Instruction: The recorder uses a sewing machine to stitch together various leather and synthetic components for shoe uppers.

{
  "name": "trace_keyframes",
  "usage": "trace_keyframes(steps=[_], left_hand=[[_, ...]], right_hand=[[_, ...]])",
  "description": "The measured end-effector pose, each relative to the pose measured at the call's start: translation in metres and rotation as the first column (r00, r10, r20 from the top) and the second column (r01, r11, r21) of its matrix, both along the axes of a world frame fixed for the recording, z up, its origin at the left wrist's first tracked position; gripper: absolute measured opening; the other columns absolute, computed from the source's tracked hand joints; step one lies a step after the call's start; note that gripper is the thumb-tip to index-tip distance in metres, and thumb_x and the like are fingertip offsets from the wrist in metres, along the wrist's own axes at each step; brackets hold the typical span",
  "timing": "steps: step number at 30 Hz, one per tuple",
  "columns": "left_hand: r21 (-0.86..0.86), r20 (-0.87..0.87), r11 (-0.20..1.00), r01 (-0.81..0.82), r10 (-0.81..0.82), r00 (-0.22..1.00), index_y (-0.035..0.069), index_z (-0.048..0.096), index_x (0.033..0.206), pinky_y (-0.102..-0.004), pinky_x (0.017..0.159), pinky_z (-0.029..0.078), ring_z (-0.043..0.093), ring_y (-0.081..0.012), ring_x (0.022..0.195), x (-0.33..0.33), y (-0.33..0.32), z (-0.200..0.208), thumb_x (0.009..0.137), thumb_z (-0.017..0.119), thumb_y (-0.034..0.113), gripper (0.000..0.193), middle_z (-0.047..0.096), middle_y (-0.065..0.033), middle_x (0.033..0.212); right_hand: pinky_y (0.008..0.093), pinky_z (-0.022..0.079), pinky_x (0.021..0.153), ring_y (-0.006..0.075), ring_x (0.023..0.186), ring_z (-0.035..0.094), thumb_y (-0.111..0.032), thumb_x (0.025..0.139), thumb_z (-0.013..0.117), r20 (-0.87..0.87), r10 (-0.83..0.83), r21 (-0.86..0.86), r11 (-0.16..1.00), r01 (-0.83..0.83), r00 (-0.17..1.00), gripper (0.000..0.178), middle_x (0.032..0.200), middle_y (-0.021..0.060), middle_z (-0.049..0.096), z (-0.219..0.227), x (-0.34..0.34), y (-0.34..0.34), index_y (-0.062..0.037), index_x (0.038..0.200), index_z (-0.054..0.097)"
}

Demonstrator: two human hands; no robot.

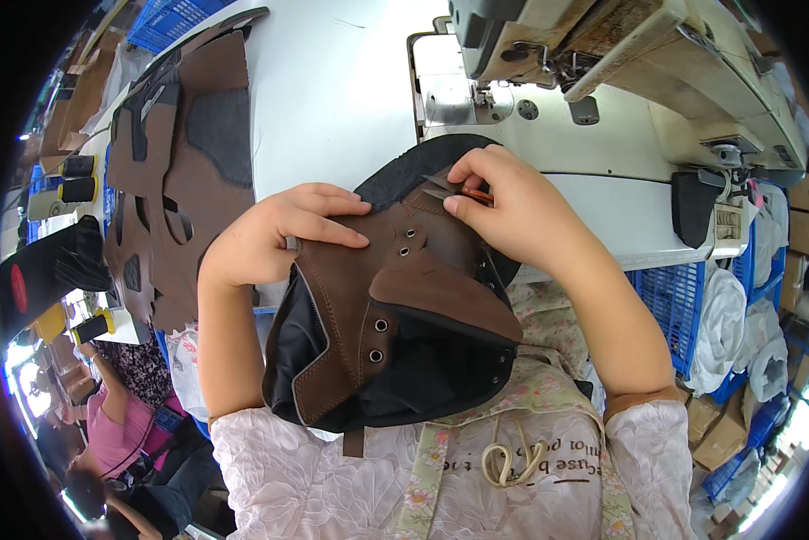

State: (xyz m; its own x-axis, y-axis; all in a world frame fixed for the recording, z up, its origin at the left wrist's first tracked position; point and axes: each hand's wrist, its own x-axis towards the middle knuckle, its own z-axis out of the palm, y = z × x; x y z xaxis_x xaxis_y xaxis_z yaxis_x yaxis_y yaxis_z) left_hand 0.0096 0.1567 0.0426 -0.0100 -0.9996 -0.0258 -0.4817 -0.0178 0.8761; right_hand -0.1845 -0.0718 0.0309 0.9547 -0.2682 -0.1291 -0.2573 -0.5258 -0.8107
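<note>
A brown leather boot upper [346,229] with black lining, metal eyelets and stitched seams rests over my lap and the table edge. My left hand [287,225] grips it on the left, fingers laid over the leather and the thumb mostly hidden. Small thread snips [476,194] with an orange-red handle are pinched in my right hand [503,198]. Their metal blades stand apart, close to the stitched seam near the upper's black far edge. Whether a thread lies between the blades is too small to tell.
The sewing machine [620,54] stands at the far right of the white table [332,90]. Brown cut leather pieces [175,162] are piled on the left, beside thread spools [78,178]. Blue crates [670,310] are at the right. A person in pink [121,423] sits lower left.
</note>
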Motion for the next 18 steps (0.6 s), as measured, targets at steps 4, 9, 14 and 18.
trace_keyframes(steps=[4, 9, 14, 18], left_hand=[[-0.013, 0.014, 1.000, 0.001, 0.000, 1.000, 0.005, 0.075, 0.103, -0.0448, 0.100, 0.043, 0.057, -0.0381, 0.117, -0.002, 0.000, -0.001, 0.067, 0.077, 0.012, 0.036, 0.065, -0.0191, 0.123], [-0.025, 0.027, 1.000, 0.008, -0.008, 1.000, 0.005, 0.076, 0.102, -0.0440, 0.098, 0.044, 0.057, -0.0376, 0.116, -0.004, -0.002, 0.000, 0.061, 0.068, 0.005, 0.041, 0.065, -0.0187, 0.121], [-0.038, 0.037, 0.999, -0.003, 0.005, 0.999, 0.005, 0.076, 0.101, -0.0413, 0.096, 0.046, 0.057, -0.0358, 0.116, -0.006, -0.001, 0.000, 0.050, 0.052, -0.015, 0.059, 0.066, -0.0171, 0.120], [-0.031, 0.018, 0.999, 0.017, -0.017, 1.000, 0.004, 0.075, 0.103, -0.0454, 0.099, 0.043, 0.056, -0.0392, 0.117, -0.003, -0.002, -0.002, 0.070, 0.076, 0.015, 0.035, 0.065, -0.0198, 0.122]], right_hand=[[0.0395, 0.052, 0.076, 0.0313, 0.086, 0.065, -0.018, 0.085, 0.068, -0.031, 0.021, -0.084, 0.996, -0.024, 0.999, 0.021, 0.096, 0.0128, 0.061, 0.008, -0.001, 0.008, -0.0037, 0.098, 0.060], [0.0415, 0.052, 0.074, 0.0330, 0.085, 0.064, -0.018, 0.084, 0.067, -0.016, 0.060, -0.158, 0.986, -0.062, 0.998, 0.019, 0.096, 0.0125, 0.061, 0.014, 0.000, 0.011, -0.0047, 0.097, 0.060], [0.0403, 0.052, 0.074, 0.0314, 0.084, 0.065, -0.017, 0.083, 0.069, -0.008, 0.007, -0.245, 0.969, -0.009, 1.000, 0.019, 0.095, 0.0111, 0.061, 0.013, -0.005, 0.000, -0.0051, 0.096, 0.061], [0.0336, 0.052, 0.076, 0.0238, 0.088, 0.062, -0.013, 0.082, 0.072, -0.029, 0.019, -0.157, 0.987, -0.024, 0.999, 0.022, 0.094, 0.0082, 0.060, 0.003, -0.004, -0.003, -0.0033, 0.100, 0.062]])
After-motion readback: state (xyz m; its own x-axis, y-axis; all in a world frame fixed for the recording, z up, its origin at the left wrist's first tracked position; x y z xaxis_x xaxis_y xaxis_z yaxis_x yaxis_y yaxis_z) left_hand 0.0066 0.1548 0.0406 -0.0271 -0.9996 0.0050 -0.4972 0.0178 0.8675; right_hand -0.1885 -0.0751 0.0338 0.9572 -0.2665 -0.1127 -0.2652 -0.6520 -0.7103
